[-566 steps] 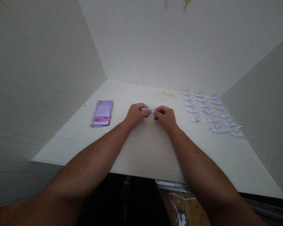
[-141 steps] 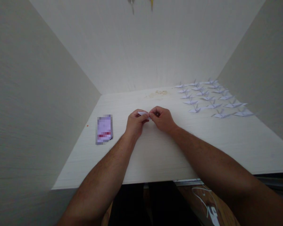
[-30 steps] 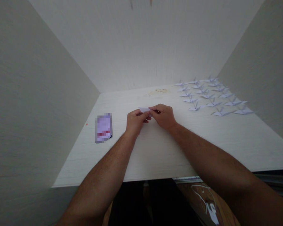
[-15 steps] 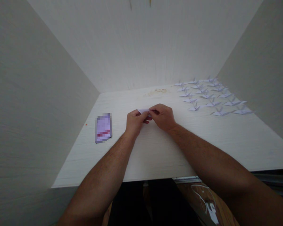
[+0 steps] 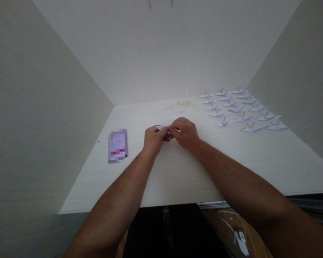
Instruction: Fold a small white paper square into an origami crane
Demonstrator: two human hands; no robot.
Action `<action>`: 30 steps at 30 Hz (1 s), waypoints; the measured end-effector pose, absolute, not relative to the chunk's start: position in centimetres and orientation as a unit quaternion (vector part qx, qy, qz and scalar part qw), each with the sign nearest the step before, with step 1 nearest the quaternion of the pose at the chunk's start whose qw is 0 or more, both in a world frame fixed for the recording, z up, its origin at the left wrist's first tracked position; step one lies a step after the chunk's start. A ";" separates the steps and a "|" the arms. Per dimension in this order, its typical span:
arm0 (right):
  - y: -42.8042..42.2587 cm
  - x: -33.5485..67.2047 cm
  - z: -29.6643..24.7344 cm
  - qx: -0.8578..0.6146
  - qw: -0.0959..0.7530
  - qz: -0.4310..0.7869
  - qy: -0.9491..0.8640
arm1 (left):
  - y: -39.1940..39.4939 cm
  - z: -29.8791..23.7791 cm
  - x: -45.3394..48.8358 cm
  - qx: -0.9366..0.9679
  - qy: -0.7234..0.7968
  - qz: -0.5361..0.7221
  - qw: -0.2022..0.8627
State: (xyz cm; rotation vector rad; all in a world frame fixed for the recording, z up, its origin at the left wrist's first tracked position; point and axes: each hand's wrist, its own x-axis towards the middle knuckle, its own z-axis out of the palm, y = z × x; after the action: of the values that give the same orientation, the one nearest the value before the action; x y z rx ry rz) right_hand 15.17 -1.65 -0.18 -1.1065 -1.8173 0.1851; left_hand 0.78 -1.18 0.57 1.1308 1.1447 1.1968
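My left hand (image 5: 153,138) and my right hand (image 5: 186,133) meet over the middle of a white table (image 5: 177,168). Both pinch a small folded piece of white paper (image 5: 162,128) between fingertips and thumbs. Only the paper's pointed left end shows; the rest is hidden by my fingers. Both hands rest low, at or just above the tabletop.
Several folded white paper cranes (image 5: 238,111) stand in rows at the table's back right. A blurred rectangular item (image 5: 117,146) lies flat to the left of my hands. Walls close in the table on the left, back and right. A white cable (image 5: 235,233) hangs below the front edge.
Over the last second my right fingers have shifted a little over the paper. The paper's tip sits slightly lower. My arms and the rest of the table are unchanged.
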 end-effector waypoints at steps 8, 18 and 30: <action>-1.7 15.3 -0.5 -0.430 0.472 0.085 -0.765 | -1.3 0.9 0.9 0.435 0.475 0.515 0.566; -1.6 15.2 -0.3 -0.448 0.505 0.132 -0.726 | -1.3 0.8 0.9 0.433 0.464 0.512 0.578; -1.2 15.5 -0.8 -0.397 0.515 0.077 -0.756 | -1.2 0.7 0.8 0.430 0.461 0.509 0.586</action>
State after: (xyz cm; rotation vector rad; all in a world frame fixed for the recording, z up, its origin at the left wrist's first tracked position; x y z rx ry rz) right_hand 15.47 -1.16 -0.76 -0.9550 -1.8158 0.1861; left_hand 0.80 -1.18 0.66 1.0031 1.0753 1.1861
